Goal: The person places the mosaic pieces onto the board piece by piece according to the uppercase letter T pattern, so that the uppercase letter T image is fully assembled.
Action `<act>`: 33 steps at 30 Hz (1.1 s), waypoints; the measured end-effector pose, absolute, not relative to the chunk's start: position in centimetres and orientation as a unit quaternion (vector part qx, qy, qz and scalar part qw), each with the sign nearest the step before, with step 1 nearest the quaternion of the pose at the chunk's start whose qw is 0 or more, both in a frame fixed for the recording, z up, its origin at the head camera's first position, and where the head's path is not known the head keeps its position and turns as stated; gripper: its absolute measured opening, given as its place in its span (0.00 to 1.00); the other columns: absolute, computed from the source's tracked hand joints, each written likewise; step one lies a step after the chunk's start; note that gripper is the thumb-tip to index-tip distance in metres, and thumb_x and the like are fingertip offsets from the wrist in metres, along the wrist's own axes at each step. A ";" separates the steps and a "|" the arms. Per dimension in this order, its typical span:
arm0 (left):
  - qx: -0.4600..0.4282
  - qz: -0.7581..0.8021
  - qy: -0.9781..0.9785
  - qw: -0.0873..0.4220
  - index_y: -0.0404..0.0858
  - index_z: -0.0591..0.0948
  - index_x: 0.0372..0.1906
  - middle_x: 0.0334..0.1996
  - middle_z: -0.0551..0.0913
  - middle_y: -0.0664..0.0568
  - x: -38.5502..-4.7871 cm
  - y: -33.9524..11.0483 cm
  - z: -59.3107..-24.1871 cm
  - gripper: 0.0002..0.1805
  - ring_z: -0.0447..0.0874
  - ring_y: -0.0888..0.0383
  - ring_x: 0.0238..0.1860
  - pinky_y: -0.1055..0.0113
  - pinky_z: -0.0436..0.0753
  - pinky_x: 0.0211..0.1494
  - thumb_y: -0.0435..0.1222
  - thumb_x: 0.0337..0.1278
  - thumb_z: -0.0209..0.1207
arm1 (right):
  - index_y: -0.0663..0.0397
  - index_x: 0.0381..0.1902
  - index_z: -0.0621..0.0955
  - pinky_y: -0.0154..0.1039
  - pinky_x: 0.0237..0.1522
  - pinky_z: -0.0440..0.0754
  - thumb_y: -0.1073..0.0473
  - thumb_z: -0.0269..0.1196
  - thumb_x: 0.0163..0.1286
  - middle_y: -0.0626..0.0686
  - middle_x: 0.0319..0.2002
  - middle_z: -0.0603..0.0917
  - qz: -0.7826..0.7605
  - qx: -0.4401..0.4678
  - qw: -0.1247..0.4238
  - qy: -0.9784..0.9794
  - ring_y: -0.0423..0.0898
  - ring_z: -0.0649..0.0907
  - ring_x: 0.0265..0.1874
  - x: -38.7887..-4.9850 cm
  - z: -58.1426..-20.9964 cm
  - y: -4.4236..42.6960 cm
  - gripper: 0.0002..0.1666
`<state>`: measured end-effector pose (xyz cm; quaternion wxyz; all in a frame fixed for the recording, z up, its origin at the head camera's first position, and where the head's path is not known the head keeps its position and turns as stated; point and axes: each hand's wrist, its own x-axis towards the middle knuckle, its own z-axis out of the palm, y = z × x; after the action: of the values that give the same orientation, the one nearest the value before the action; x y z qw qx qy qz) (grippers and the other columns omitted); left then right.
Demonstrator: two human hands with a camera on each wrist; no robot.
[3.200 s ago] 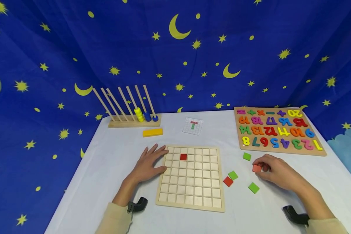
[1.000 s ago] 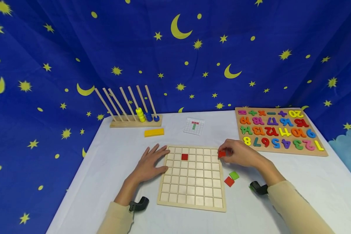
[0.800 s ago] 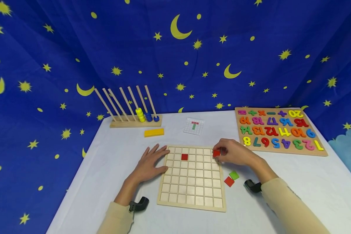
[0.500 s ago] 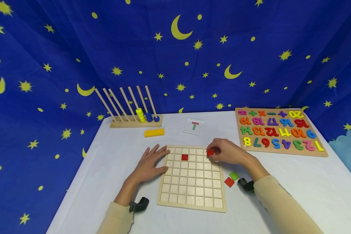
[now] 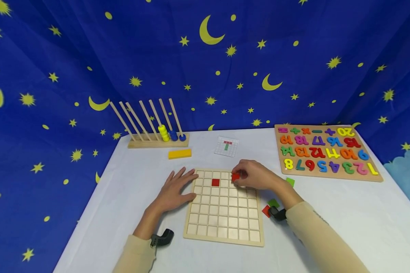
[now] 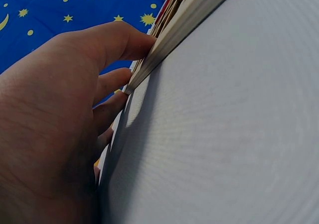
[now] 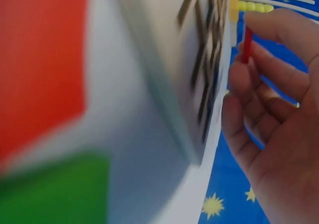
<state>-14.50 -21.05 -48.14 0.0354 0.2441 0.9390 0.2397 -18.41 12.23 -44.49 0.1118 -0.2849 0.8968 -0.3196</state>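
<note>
My right hand (image 5: 254, 175) pinches a red square tile (image 5: 235, 177) between thumb and fingertips, over the upper right part of a wooden grid board (image 5: 222, 242). From the right wrist view, that tile shows edge-on, upright between the fingers. Another red tile (image 5: 215, 182) lies in a cell of the second row. With fingers spread, my left hand (image 5: 174, 191) rests at the board's left edge; its fingertips touch the rim in the left wrist view. Right of the board lie a loose red tile (image 5: 266, 211) and a green tile (image 5: 273, 203), partly covered by the right wrist camera.
Behind the board lies a card (image 5: 226, 147) printed with a red and green T. A yellow block (image 5: 179, 154) and a peg stand with beads (image 5: 157, 143) are at back left. At back right is a number board (image 5: 328, 151), with a green tile (image 5: 290, 182) before it.
My right hand has carried the red tile leftward from the table's right side, across the board's right edge, to above its upper right cells. The left hand stays in place.
</note>
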 end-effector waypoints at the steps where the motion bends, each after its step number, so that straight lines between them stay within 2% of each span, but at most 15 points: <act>1: 0.246 0.242 0.938 0.033 0.53 0.68 0.70 0.72 0.60 0.59 -14.5 -21.0 -48.1 0.36 0.44 0.52 0.75 0.48 0.38 0.73 0.53 0.56 0.62 | 0.49 0.44 0.85 0.37 0.34 0.78 0.53 0.71 0.58 0.43 0.34 0.79 -0.317 -0.287 0.109 0.897 0.41 0.76 0.31 -18.4 -44.5 12.0 0.16; 8: 0.248 0.240 0.938 0.025 0.52 0.68 0.70 0.72 0.60 0.59 -14.4 -21.2 -48.1 0.35 0.45 0.51 0.74 0.47 0.39 0.73 0.53 0.56 0.62 | 0.50 0.43 0.86 0.35 0.35 0.77 0.52 0.71 0.58 0.42 0.34 0.79 -0.306 -0.320 0.086 0.892 0.39 0.76 0.31 -18.5 -44.6 10.5 0.15; 18: 0.240 0.238 0.940 0.044 0.55 0.67 0.70 0.72 0.58 0.62 -14.5 -21.1 -48.3 0.36 0.42 0.55 0.75 0.51 0.36 0.74 0.55 0.56 0.60 | 0.51 0.44 0.86 0.36 0.37 0.77 0.53 0.71 0.58 0.43 0.36 0.80 -0.305 -0.308 0.115 0.894 0.41 0.76 0.32 -18.2 -44.6 8.8 0.16; 33: 0.248 0.243 0.937 0.032 0.54 0.68 0.70 0.72 0.60 0.60 -14.4 -21.1 -48.0 0.36 0.44 0.53 0.74 0.48 0.38 0.73 0.54 0.55 0.62 | 0.47 0.42 0.86 0.36 0.36 0.76 0.54 0.72 0.54 0.43 0.35 0.79 -0.274 -0.304 0.119 0.905 0.40 0.76 0.32 -17.9 -44.4 8.2 0.16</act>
<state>-14.41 -21.07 -47.96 0.0324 0.2480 0.9371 0.2433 -17.89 8.16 -44.44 0.1186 -0.3042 0.9046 -0.2741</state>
